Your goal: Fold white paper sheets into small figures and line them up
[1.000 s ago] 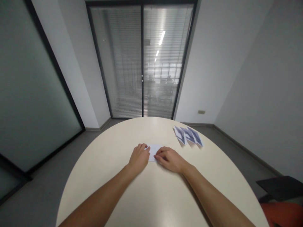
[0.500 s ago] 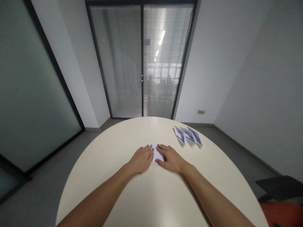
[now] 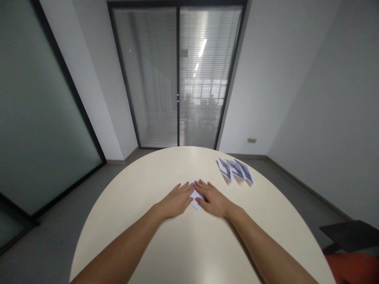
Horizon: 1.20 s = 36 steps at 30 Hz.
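Note:
A small folded white paper (image 3: 195, 198) lies on the round cream table (image 3: 183, 244), mostly covered by my hands. My left hand (image 3: 177, 199) lies flat on its left side with the fingers stretched out and pointing away from me. On the paper's right side my right hand (image 3: 212, 198) also presses down flat, fingers extended. The fingertips of both hands nearly meet over the paper's far corner. Only a thin white sliver shows between the hands.
Several blue-and-white patterned folded papers (image 3: 235, 169) lie in a row at the table's far right edge. A dark chair (image 3: 349, 236) and something orange-red (image 3: 353, 267) stand at the right. Glass doors with blinds (image 3: 178, 79) are beyond the table.
One second ago both hands were curled with fingers pinching the paper's edges. They have since flattened out over it and moved closer together, covering more of the paper.

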{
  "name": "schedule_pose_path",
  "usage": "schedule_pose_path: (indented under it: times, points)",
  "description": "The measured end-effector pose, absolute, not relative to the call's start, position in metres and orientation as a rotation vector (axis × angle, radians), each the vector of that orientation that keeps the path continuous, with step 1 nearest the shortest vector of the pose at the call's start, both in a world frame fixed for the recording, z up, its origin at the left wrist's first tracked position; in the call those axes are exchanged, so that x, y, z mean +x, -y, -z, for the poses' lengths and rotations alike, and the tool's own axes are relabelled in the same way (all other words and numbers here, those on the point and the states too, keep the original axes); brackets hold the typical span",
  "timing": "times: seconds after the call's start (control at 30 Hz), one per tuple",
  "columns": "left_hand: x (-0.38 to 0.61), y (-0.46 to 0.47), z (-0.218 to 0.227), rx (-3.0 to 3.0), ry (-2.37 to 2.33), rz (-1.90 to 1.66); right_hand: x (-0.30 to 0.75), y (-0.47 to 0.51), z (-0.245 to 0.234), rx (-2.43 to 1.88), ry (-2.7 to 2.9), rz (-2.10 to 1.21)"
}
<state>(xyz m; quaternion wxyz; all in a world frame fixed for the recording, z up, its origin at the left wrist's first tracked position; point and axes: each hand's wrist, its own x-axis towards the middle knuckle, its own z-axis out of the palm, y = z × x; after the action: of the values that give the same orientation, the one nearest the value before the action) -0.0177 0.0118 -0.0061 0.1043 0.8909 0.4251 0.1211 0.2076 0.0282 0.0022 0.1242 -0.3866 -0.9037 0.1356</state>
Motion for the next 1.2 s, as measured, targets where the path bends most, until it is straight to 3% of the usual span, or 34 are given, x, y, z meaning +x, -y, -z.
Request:
schedule_pose_path:
  times: [0.33, 0.73, 1.07, 1.2]
  points:
    - [-0.015, -0.012, 0.006, 2.615, -1.263, -0.368, 0.206, -0.028, -0.001, -1.322, 2.551, -0.353]
    - [-0.020, -0.013, 0.004, 2.585, -1.070, -0.392, 0.212, -0.035, 0.006, -1.222, 2.538, -0.356]
    - [-0.012, -0.014, 0.010, 2.632, -1.317, -0.450, 0.211, -0.041, 0.004, -1.229, 2.430, -0.078]
    - [-0.012, -0.018, 0.011, 2.617, -1.405, -0.552, 0.205, -0.034, -0.006, -1.092, 2.449, -0.114]
